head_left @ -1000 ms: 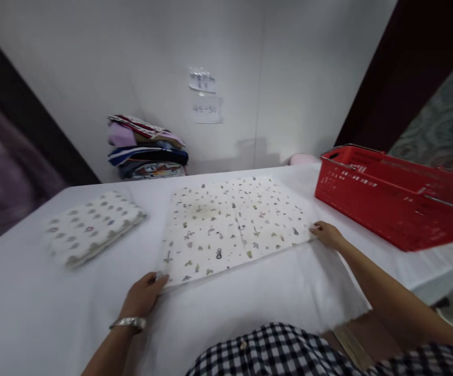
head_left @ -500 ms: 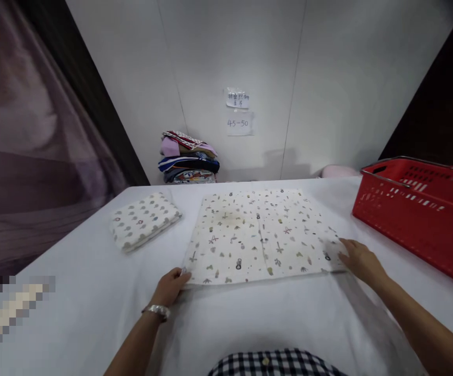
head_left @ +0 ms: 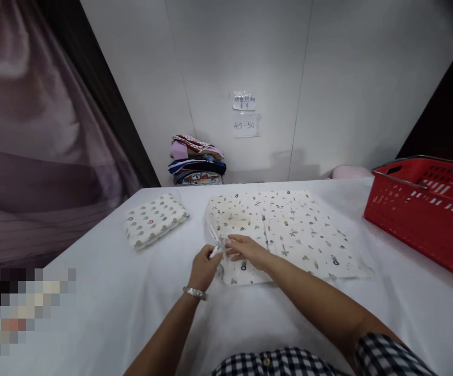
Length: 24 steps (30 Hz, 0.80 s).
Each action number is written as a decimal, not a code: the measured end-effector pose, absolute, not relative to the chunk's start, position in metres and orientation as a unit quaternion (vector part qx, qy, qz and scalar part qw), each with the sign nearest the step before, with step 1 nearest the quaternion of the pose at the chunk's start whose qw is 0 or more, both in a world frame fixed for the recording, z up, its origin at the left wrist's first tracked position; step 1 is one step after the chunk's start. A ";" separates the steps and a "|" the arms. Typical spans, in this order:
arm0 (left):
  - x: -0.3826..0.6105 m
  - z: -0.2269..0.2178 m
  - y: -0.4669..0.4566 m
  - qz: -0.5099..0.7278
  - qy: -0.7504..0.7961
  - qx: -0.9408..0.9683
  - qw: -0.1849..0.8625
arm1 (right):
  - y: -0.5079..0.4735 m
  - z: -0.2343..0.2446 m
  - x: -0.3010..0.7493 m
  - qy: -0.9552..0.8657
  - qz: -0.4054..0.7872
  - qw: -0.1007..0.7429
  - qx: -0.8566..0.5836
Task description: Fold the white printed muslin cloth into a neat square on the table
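A cream cloth with small printed figures (head_left: 289, 230) lies flat on the white table (head_left: 93, 313). My left hand (head_left: 205, 269), with a metal bracelet on the wrist, pinches the cloth's left edge and lifts it slightly. My right hand (head_left: 246, 249) reaches across the cloth to that same left edge, fingers closed on the fabric beside the left hand. Both hands meet at the cloth's near left corner.
A folded spotted cloth (head_left: 155, 219) lies to the left. A stack of folded coloured fabrics (head_left: 196, 161) sits against the wall under two paper notes (head_left: 244, 112). A red plastic basket (head_left: 426, 209) stands at the right. A purple curtain (head_left: 34, 130) hangs on the left.
My right hand has left the cloth's right corner and crossed to the left edge. My left hand has moved up along that edge and lifted it. The camera has swung left.
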<state>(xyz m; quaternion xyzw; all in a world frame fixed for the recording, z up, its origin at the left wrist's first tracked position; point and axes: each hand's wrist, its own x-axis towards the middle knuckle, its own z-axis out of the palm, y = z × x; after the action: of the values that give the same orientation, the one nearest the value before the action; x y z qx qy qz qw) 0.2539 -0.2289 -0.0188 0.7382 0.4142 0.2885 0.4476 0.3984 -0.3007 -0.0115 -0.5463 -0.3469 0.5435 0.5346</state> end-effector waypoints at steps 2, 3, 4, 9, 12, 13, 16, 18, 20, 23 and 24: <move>0.256 -0.027 -0.237 0.305 0.396 0.756 0.422 | -0.280 -0.014 0.395 -0.335 0.584 0.503 -0.542; 0.256 -0.031 -0.241 0.305 0.384 0.765 0.418 | -0.272 -0.018 0.393 -0.337 0.592 0.488 -0.545; 0.254 -0.035 -0.244 0.298 0.370 0.770 0.426 | -0.266 -0.022 0.392 -0.338 0.593 0.478 -0.554; 0.238 -0.042 -0.241 0.302 0.364 0.720 0.508 | -0.246 -0.049 0.390 -0.313 0.591 0.449 -0.593; 0.232 -0.041 -0.231 0.335 0.409 0.688 0.498 | -0.241 -0.048 0.403 -0.292 0.612 0.460 -0.574; 0.231 -0.041 -0.228 0.336 0.416 0.684 0.496 | -0.241 -0.044 0.412 -0.286 0.616 0.466 -0.567; 0.235 -0.044 -0.229 0.314 0.420 0.685 0.506 | -0.260 -0.021 0.455 -0.280 0.603 0.502 -0.553; 0.238 -0.048 -0.233 0.290 0.411 0.693 0.516 | -0.291 -0.005 0.496 -0.279 0.560 0.562 -0.541; 0.242 -0.054 -0.238 0.269 0.396 0.703 0.525 | -0.337 0.005 0.541 -0.284 0.486 0.617 -0.550; 0.251 -0.065 -0.243 0.239 0.373 0.717 0.538 | -0.421 0.000 0.594 -0.268 0.391 0.643 -0.601; 0.256 -0.068 -0.245 0.227 0.366 0.720 0.544 | -0.447 -0.006 0.604 -0.249 0.367 0.635 -0.633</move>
<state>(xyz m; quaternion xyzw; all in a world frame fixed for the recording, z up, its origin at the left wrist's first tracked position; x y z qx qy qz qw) 0.2560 -0.2447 -0.0678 0.7201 0.3659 0.2270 0.5440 0.6044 -0.4470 -0.0065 -0.6326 -0.2486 0.3671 0.6350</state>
